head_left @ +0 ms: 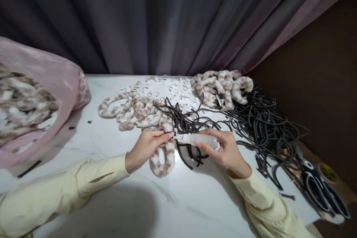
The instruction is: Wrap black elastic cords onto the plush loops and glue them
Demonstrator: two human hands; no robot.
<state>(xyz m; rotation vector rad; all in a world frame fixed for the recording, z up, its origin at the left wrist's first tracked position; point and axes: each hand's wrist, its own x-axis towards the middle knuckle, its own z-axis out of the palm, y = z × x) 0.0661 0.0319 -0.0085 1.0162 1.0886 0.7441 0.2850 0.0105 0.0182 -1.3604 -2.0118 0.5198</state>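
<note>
My left hand (150, 143) pinches a white-and-brown fluffy strap (164, 163) near its upper end; the lower part hangs in a loop over the table. In my right hand (223, 147) is a translucent squeeze bottle (202, 140), held on its side with its narrow nozzle pointing left. The nozzle tip meets the strap at my left fingertips, which hide the exact contact. Behind my hands lie more fluffy straps (139, 111) and loose black cords (189, 119).
A pink plastic bag (69, 70) of fluffy pieces stands at left. Small white tags with rings (167, 85) spread at the back, beside a fluffy pile (217, 85). Tangled black cords (264, 119) and scissors (316, 191) lie at right. A grey curtain (167, 18) hangs behind.
</note>
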